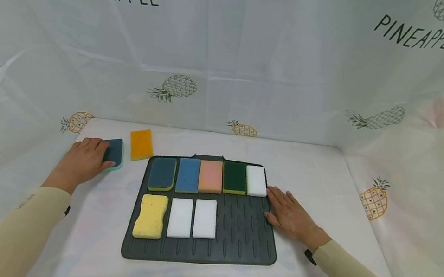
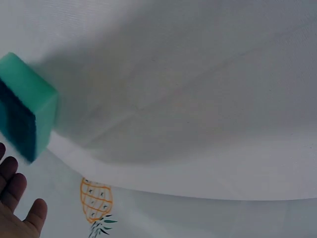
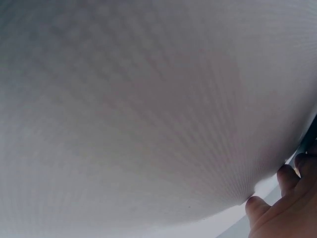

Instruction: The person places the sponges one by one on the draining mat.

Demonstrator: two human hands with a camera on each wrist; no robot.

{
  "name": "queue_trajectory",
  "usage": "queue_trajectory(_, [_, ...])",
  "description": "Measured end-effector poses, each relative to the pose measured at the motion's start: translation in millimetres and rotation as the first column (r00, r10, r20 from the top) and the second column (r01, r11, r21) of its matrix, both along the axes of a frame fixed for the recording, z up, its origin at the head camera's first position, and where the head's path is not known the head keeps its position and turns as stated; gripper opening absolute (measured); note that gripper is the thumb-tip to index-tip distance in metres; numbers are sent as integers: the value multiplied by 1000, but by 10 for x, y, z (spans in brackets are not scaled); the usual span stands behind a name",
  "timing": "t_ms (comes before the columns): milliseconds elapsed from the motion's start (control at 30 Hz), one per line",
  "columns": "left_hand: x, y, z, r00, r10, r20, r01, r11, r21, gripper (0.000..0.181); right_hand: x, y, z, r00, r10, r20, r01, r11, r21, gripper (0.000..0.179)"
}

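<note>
My left hand [image 1: 85, 158] reaches over the left side of a teal sponge [image 1: 115, 152] with a dark blue scouring top, its thumb at the near edge. In the left wrist view the fingers [image 2: 15, 191] are extended and spread beside that sponge [image 2: 42, 96], with a small gap showing. Flat at the right edge of a dark grey ridged mat [image 1: 198, 254] lies my right hand [image 1: 292, 215], fingers straight, fingertips right at the rim beside a white sponge [image 1: 256, 181]. The right wrist view shows extended fingertips [image 3: 287, 178] at its lower right.
An orange sponge [image 1: 141, 144] lies behind the mat's left corner. On the mat's back row are a dark blue sponge [image 1: 162, 173], blue [image 1: 188, 175], pink [image 1: 211, 177] and green [image 1: 234, 177] ones. A yellow sponge [image 1: 150, 217] and white blocks [image 1: 180, 217] lie in front.
</note>
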State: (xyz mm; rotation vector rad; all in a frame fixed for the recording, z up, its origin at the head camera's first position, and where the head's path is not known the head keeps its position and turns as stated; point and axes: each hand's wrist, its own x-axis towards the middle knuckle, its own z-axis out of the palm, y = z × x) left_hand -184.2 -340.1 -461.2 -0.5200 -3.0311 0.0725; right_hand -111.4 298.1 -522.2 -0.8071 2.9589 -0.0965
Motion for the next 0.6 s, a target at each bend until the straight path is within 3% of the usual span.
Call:
queue_trajectory(300, [-2,9,1,998,54,-8,-54,998,40,99,8,7,-6,1000,9,-10,-10,1000,-18,76])
queue_trajectory(600, [21,-9,-9,999,34,-27,-32,998,57,102,0,-2,12,1000,5,-10,-5,1000,1,76])
